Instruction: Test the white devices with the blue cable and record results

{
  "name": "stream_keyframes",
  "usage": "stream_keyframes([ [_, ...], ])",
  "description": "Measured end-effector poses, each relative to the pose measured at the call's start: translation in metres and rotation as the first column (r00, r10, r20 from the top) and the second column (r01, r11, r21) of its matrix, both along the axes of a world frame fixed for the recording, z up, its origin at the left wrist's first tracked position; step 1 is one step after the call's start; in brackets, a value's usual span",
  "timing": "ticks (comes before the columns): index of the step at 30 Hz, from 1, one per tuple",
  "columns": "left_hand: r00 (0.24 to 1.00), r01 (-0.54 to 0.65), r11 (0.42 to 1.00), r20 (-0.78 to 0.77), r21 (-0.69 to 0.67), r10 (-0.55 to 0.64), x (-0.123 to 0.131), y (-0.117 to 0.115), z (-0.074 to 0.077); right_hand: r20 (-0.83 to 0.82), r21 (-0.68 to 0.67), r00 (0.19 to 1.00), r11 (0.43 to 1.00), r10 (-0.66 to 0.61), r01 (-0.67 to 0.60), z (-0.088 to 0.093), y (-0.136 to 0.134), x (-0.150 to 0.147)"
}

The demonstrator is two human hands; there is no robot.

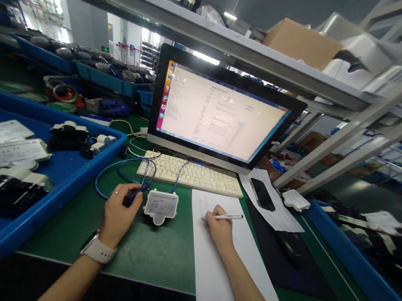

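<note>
My left hand (121, 209) is closed around a dark plug-like piece (134, 196), from which a blue cable (102, 184) loops over the green table. Just to its right lies a small white module (161, 205) with a printed grey label. In my right hand (220, 228) is a white pen (229, 216), its tip end down at a sheet of paper (206, 271) that hangs over the table's front edge. Faint marks show near the top of the sheet; I cannot make out the writing.
Behind my hands stand a keyboard (198, 175) and a lit monitor (219, 116). Blue bins (115, 148) holding modules flank the table on both sides. A phone (262, 194) lies on papers at right, near a black mouse (289, 250) on its pad. A shelf (213, 29) runs overhead.
</note>
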State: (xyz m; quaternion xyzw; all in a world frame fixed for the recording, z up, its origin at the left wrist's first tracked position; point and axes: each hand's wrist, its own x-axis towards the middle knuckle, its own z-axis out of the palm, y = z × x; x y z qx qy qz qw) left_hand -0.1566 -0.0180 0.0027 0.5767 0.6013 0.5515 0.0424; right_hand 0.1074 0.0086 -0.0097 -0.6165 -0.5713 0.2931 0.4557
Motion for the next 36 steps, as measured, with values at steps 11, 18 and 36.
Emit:
stream_keyframes([
  [11, 1.0, 0.002, 1.0, 0.017, 0.003, -0.002, 0.0013, -0.0007, 0.0007, 0.033, 0.026, 0.999, 1.0, 0.009, -0.01, -0.0029, -0.001, 0.0021],
  [18, 1.0, 0.002, 1.0, 0.026, -0.006, -0.002, 0.001, -0.0015, 0.0006, 0.037, 0.024, 0.999, 1.0, 0.003, -0.004, -0.0026, -0.001, 0.0027],
  [36, 0.999, 0.0, 1.0, 0.044, -0.017, 0.001, 0.0007, -0.001, -0.0008, 0.097, 0.084, 0.995, 0.996, -0.033, 0.024, -0.0005, 0.0005, 0.0031],
])
